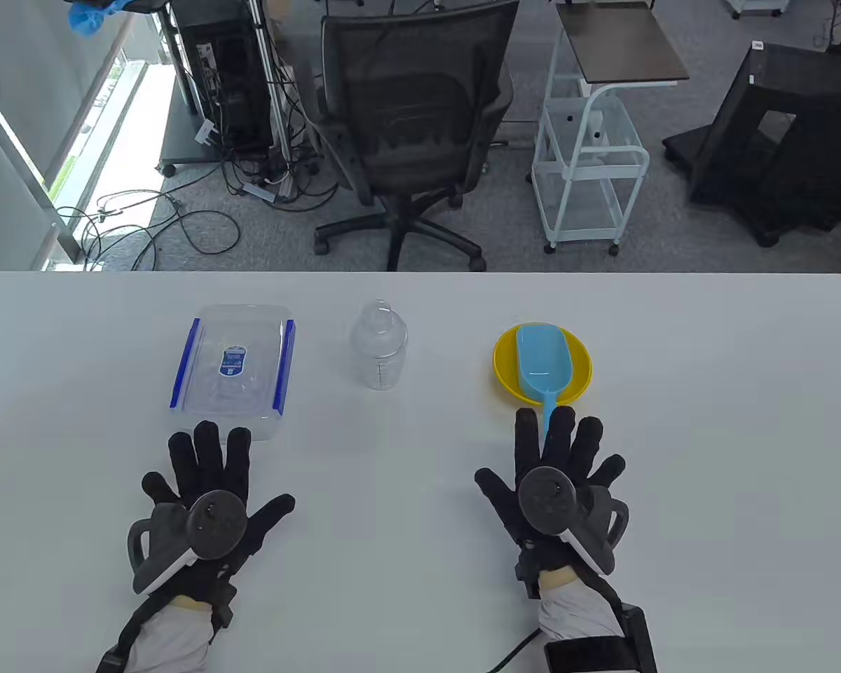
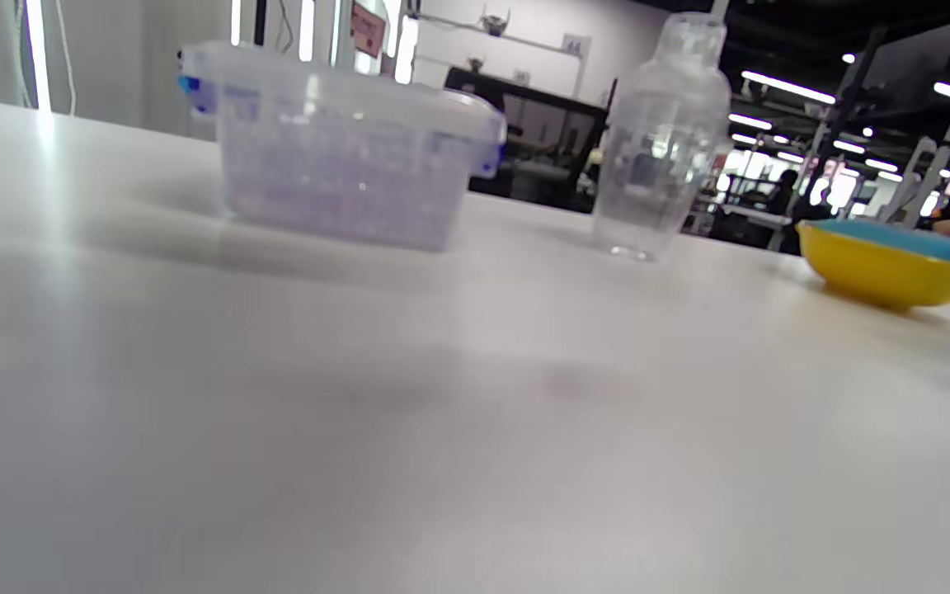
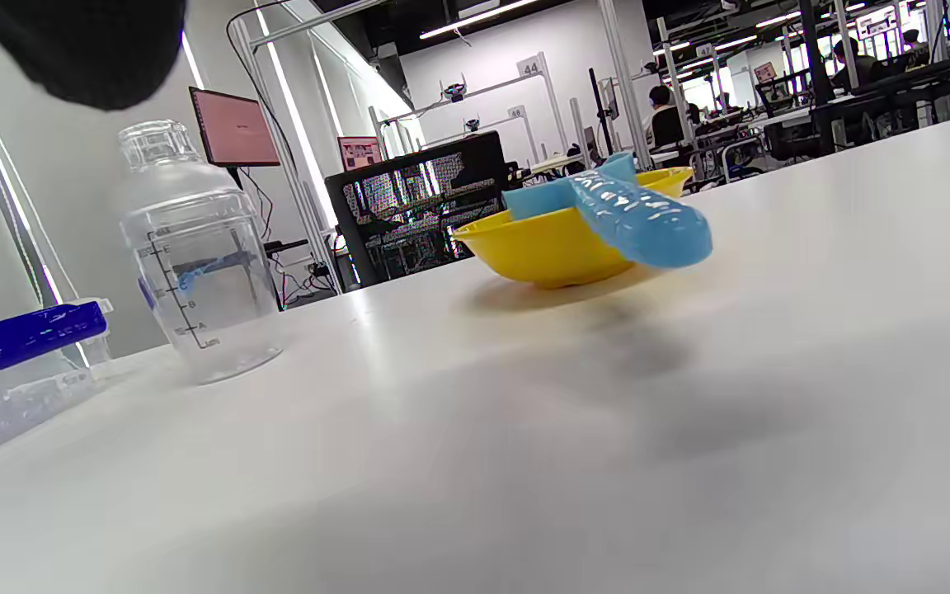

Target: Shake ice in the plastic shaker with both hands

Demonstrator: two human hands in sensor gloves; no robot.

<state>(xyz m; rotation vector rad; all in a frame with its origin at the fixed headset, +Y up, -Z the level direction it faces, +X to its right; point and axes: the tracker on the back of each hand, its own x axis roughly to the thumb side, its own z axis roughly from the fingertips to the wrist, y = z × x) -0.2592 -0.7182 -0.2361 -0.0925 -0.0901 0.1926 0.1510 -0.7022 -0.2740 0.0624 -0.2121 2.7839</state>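
Standing upright mid-table, the clear plastic shaker (image 1: 379, 345) has its lid on, and I see it between the lidded ice container (image 1: 233, 368) and the yellow bowl (image 1: 579, 364) holding the blue scoop (image 1: 541, 364). My left hand (image 1: 207, 491) lies flat, fingers spread, gripping nothing. My right hand (image 1: 554, 484) likewise lies splayed, fingertips (image 1: 525, 420) near the scoop's handle.

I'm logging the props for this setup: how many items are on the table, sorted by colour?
Clear: 2, the lidded container with blue clips and the shaker
Yellow: 1, the bowl
Light blue: 1, the scoop lying in the bowl
Total: 4
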